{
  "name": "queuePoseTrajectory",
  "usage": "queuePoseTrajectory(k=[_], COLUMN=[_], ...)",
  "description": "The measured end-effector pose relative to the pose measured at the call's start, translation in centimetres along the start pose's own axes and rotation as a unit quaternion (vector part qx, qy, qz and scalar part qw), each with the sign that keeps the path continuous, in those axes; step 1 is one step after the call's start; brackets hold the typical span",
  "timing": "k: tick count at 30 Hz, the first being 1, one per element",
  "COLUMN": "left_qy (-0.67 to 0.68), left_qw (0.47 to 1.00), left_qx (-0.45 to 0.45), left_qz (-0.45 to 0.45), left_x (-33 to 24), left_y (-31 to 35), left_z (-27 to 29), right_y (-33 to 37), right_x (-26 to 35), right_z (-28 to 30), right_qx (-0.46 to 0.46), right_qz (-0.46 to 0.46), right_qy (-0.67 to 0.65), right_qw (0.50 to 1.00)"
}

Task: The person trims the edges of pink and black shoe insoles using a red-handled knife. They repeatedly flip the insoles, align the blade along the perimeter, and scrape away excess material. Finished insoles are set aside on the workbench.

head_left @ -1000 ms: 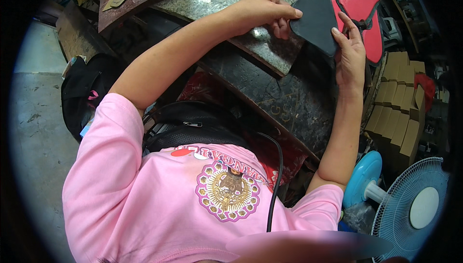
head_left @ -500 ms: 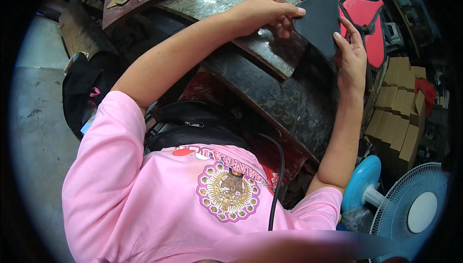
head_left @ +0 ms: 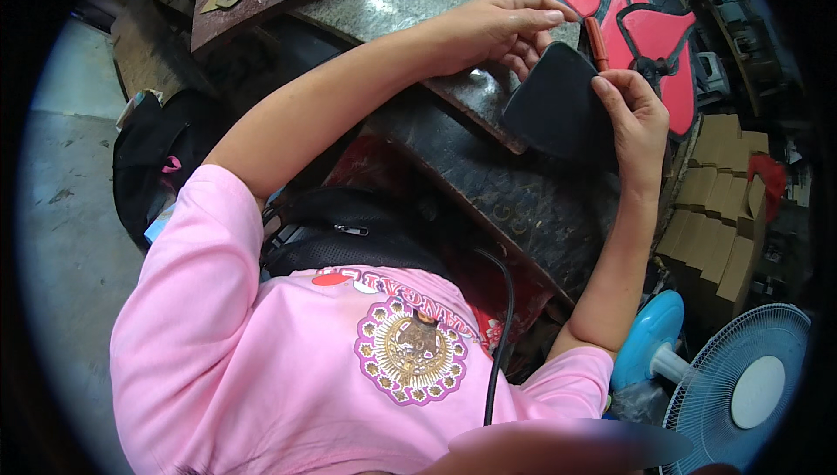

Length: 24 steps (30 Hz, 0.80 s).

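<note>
A view from above a person in a pink shirt (head_left: pixel 288 370) who sits at a stone-topped workbench (head_left: pixel 418 17). At far left lies a grey concrete floor (head_left: pixel 61 240), with a black bag (head_left: pixel 148 157) resting on it beside the person's arm. The bench has a speckled grey slab on top and a dark, stained front edge that curves down toward the right.

The left hand (head_left: pixel 497 30) reaches across the slab, fingers curled onto the upper edge of a dark, flat piece of material with rounded corners (head_left: pixel 558 109). The piece is held just off the bench edge, between both hands. The right hand (head_left: pixel 636 118) grips its right side, thumb and fingers closed on it. A thin red pen (head_left: pixel 595 39) lies just above the piece.

Behind it, red cut shapes with dark borders (head_left: pixel 645 30) lie on the bench. At right stands a stack of plain brown cardboard boxes (head_left: pixel 724 213). At lower right is a blue and white fan (head_left: pixel 741 388).
</note>
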<state>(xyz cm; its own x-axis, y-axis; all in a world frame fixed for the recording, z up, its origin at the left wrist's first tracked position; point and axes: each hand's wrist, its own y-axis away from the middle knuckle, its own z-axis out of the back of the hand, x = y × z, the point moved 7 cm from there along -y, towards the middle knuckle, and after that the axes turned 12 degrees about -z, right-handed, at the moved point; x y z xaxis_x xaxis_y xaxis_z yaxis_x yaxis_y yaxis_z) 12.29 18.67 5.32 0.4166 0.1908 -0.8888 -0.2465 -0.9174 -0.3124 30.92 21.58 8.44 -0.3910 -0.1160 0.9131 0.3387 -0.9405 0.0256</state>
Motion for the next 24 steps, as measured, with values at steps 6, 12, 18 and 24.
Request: queuePoseTrajectory(k=[6,12,18,24], left_qy=[-0.031,-0.095,-0.115,-0.192], left_qw=[0.999,0.994,0.992,0.98], left_qx=[-0.03,-0.062,-0.045,-0.04], left_qz=[0.007,-0.002,-0.02,-0.029], left_x=[0.4,0.0,-0.3,-0.4], left_y=[-0.3,0.0,0.1,-0.2], left_z=[0.4,0.7,0.6,0.4], right_y=[-1.3,-1.4,-0.2,-0.4], right_x=[-1.6,-1.8,-1.6,-1.4], right_z=[1.6,0.8,-1.3,-0.6], right_qx=[-0.034,-0.02,0.078,0.088], right_qz=[0.047,0.017,-0.089,-0.052], right_qy=[-0.077,-0.112,-0.126,0.004], right_qw=[0.995,0.993,0.985,0.995])
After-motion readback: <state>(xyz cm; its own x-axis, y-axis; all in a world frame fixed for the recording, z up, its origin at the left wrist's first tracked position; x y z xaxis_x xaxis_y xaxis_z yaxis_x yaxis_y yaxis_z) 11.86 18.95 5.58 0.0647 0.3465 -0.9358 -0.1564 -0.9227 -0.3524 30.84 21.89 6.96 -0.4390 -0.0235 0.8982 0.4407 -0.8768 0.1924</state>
